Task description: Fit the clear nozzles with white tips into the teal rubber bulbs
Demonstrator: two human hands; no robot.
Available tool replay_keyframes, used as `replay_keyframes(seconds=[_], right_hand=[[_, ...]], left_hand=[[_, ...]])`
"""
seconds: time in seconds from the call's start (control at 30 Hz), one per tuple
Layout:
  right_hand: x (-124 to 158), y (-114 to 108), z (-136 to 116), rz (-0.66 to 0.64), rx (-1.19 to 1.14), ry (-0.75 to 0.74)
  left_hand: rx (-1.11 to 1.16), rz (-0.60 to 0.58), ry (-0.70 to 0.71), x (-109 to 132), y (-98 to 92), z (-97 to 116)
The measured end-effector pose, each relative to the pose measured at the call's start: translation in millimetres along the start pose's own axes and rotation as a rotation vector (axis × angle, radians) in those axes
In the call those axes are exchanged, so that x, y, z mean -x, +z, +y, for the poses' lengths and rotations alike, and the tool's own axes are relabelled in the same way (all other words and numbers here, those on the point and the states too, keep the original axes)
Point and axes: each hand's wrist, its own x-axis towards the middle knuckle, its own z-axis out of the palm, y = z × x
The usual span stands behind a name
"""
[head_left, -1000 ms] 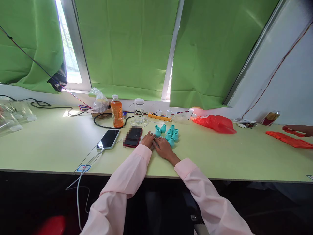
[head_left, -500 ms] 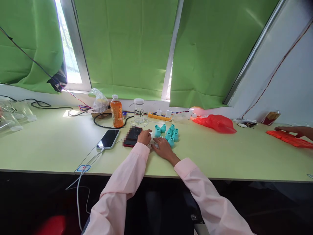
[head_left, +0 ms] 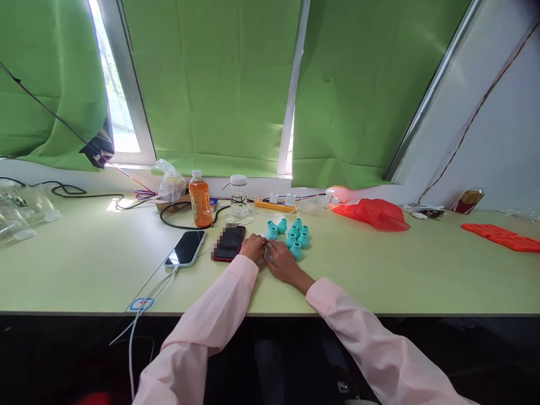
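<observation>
Both my hands meet over the table just left of several small teal vase-shaped pieces. My left hand has its fingers curled, fingertips close to those of my right hand. My right hand lies lower and to the right, its fingers bent inward and touching the same spot. Between them shows a bit of something clear or whitish; the fingers cover most of it, so its kind is hidden. A dark phone with a red edge lies close beside my left hand.
Left of the dark phone is a charging phone. Behind stand an orange drink bottle, a clear jar and a yellow power strip. A red bag and a flat orange-red piece lie rightward; clear cups leftward.
My hands have drawn closer together, fingertips now meeting over the clear thing. Another person's hand at the far right has left the orange-red piece. The view has tilted slightly.
</observation>
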Motion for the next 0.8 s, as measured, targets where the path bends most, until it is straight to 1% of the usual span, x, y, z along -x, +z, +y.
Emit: replay_keyframes(seconds=[0.1, 0.2, 0.27, 0.37, 0.5, 0.57, 0.63, 0.7, 0.8], right_hand=[[-2, -8, 6, 0.051, -0.004, -0.096], [0, -20, 17, 0.172, -0.01, -0.244], [2, -28, 24, 0.187, -0.002, -0.341], [6, -35, 31, 0.143, 0.043, -0.485], [7, -35, 33, 0.094, 0.129, -0.62], [7, -33, 35, 0.088, 0.127, -0.65], [7, -30, 38, 0.077, 0.084, -0.644], [8, -28, 41, 0.063, 0.021, -0.59], [10, -27, 45, 0.04, -0.047, -0.47]], left_hand=[[-0.031, 0.048, 0.093, 6, -12.6, -1], [-0.039, 0.077, 0.176, 17, -24.7, -10], [-0.037, 0.08, 0.205, 26, -28.5, -14], [-0.056, 0.107, 0.318, 40, -24.6, -15], [-0.201, 0.198, 0.409, 51, -7.4, -5], [-0.271, 0.264, 0.433, 52, 1.5, -1], [-0.273, 0.322, 0.444, 51, 8.0, 1], [-0.234, 0.357, 0.448, 50, 11.1, 0], [-0.163, 0.363, 0.458, 52, 11.3, -1]])
